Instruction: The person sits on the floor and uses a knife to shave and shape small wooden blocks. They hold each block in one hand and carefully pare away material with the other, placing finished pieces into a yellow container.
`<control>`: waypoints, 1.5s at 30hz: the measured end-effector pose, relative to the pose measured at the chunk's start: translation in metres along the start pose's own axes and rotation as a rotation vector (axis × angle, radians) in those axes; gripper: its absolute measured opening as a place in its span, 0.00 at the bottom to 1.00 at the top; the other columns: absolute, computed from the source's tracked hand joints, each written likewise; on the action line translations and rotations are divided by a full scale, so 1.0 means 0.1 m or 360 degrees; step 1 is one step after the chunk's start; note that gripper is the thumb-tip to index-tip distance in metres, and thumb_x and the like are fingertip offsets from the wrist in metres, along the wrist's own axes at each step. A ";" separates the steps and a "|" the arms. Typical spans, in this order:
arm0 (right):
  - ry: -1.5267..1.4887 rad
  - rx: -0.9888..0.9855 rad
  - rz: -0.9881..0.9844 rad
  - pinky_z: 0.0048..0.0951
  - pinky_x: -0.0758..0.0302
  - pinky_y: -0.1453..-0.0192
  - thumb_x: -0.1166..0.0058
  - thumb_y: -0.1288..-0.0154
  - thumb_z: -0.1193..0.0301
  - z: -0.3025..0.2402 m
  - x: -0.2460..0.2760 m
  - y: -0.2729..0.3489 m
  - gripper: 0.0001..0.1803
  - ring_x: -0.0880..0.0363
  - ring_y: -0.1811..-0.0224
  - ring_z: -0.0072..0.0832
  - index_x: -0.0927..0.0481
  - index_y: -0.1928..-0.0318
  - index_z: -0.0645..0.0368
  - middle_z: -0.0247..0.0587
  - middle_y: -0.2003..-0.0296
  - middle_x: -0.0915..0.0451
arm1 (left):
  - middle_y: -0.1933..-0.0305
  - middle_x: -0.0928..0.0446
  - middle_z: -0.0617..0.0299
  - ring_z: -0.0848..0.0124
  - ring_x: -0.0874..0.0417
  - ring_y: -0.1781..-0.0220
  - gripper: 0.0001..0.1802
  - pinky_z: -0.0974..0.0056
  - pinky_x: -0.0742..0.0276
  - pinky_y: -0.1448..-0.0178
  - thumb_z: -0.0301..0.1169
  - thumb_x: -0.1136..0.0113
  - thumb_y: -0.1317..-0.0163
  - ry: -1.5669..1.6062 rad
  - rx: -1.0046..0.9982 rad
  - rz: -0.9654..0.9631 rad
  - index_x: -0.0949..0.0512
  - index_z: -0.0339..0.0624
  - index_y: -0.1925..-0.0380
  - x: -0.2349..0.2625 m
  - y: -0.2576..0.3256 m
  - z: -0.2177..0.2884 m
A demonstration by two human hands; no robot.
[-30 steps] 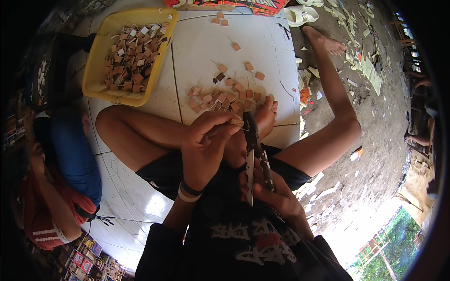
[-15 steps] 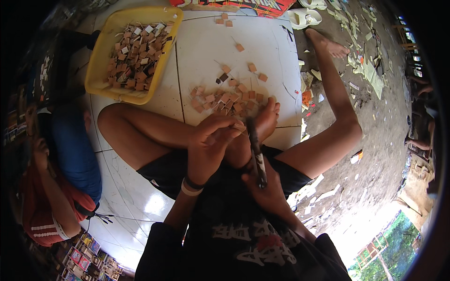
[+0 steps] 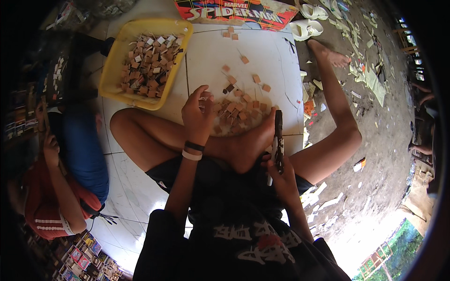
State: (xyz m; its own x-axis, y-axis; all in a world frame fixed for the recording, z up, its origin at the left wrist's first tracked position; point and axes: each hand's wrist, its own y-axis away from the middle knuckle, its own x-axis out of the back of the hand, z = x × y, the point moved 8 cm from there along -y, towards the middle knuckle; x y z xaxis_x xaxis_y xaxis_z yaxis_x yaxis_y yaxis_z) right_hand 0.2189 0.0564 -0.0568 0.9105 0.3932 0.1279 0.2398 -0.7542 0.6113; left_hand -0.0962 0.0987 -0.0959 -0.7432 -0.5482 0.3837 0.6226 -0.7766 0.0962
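Note:
My left hand [image 3: 198, 112] hovers at the left edge of a pile of small square brown tiles [image 3: 241, 110], several with thin pale sticks jutting out. Its fingers are loosely curved and apart, and I see nothing held in them. In my right hand [image 3: 283, 177] is a long, narrow dark tool with pale patches [image 3: 278, 140], pointing away from me beside my bare foot. A pale part of it shows next to my fingers; its exact kind is unclear. One dark tile [image 3: 228, 88] lies at the pile's far edge.
A yellow plastic basket [image 3: 106, 84] full of similar tiles stands at the far left. A red printed board [image 3: 276, 18] and white clogs [image 3: 307, 29] lie beyond. Another person in blue trousers [image 3: 84, 150] sits at left. Scraps [image 3: 372, 77] litter the ground at right.
My left hand has moved away from the tool, forward and left toward the tiles, and its pinched fingers have loosened. My right hand has shifted right and slightly forward with the tool.

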 end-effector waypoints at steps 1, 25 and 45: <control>-0.0012 0.0029 -0.0005 0.30 0.21 0.48 0.44 0.19 0.66 -0.01 -0.01 -0.01 0.17 0.15 0.50 0.25 0.23 0.38 0.62 0.39 0.51 0.15 | 0.57 0.14 0.52 0.56 0.11 0.57 0.15 0.57 0.17 0.51 0.27 0.32 0.35 -0.0146 -0.0060 -0.0081 0.16 0.42 0.49 -0.05 -0.02 -0.02; 0.0127 0.0233 -0.0375 0.32 0.25 0.35 0.44 0.22 0.76 -0.50 -0.37 0.21 0.35 0.19 0.42 0.29 0.39 0.19 0.59 0.47 0.48 0.17 | 0.56 0.12 0.56 0.69 0.11 0.57 0.14 0.66 0.15 0.52 0.16 0.28 0.39 -0.0014 -0.0476 -0.0274 0.12 0.35 0.53 0.00 0.51 0.94; 0.0197 0.0221 -0.0357 0.31 0.24 0.44 0.43 0.20 0.72 -0.60 -0.42 0.24 0.33 0.23 0.52 0.26 0.38 0.21 0.63 0.40 0.54 0.21 | 0.54 0.13 0.56 0.66 0.10 0.53 0.13 0.64 0.15 0.49 0.18 0.28 0.38 0.0096 -0.0406 -0.0298 0.11 0.38 0.53 0.01 0.54 0.92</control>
State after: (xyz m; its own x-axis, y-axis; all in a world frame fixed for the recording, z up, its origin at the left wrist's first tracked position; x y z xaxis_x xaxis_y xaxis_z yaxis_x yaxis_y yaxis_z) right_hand 0.1663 0.0535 0.0000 0.7835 0.6131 0.1012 0.4820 -0.7025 0.5236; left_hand -0.0406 0.0843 -0.0059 -0.8568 -0.4001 0.3253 0.3980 -0.9142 -0.0762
